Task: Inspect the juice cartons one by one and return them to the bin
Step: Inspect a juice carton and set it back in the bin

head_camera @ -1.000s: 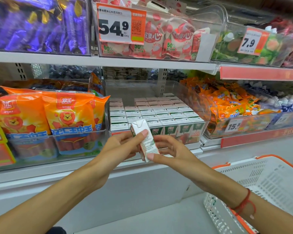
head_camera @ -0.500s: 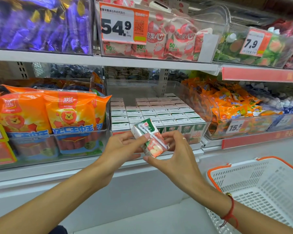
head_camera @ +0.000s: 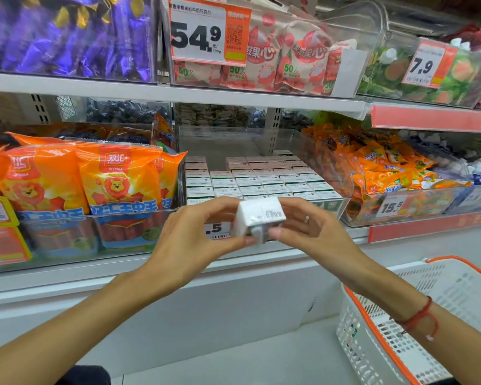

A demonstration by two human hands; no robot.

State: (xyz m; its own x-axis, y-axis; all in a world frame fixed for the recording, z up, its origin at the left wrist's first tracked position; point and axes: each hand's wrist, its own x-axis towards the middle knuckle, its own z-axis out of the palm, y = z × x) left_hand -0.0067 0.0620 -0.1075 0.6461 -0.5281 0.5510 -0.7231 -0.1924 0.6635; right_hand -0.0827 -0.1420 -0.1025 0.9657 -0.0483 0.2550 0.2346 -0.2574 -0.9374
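A small white juice carton point(head_camera: 257, 219) is held in front of the shelf, turned so a white end face points at me. My left hand point(head_camera: 197, 236) pinches its left side between thumb and fingers. My right hand point(head_camera: 311, 232) pinches its right side. Behind them a clear plastic bin point(head_camera: 342, 179) on the middle shelf holds several rows of the same cartons point(head_camera: 261, 182), standing upright with their white tops showing. The bin's front row is partly hidden by my hands.
Orange sausage packs point(head_camera: 117, 187) fill the bin to the left, orange snack bags point(head_camera: 378, 168) the bin to the right. Candy bins with price tags point(head_camera: 208, 31) sit on the upper shelf. A white shopping basket with an orange rim point(head_camera: 417, 323) stands at the lower right.
Both hands have turned the carton over: its printed green and red face showed half a second ago, and a plain white end faces me now. It also sits slightly lower and to the right.
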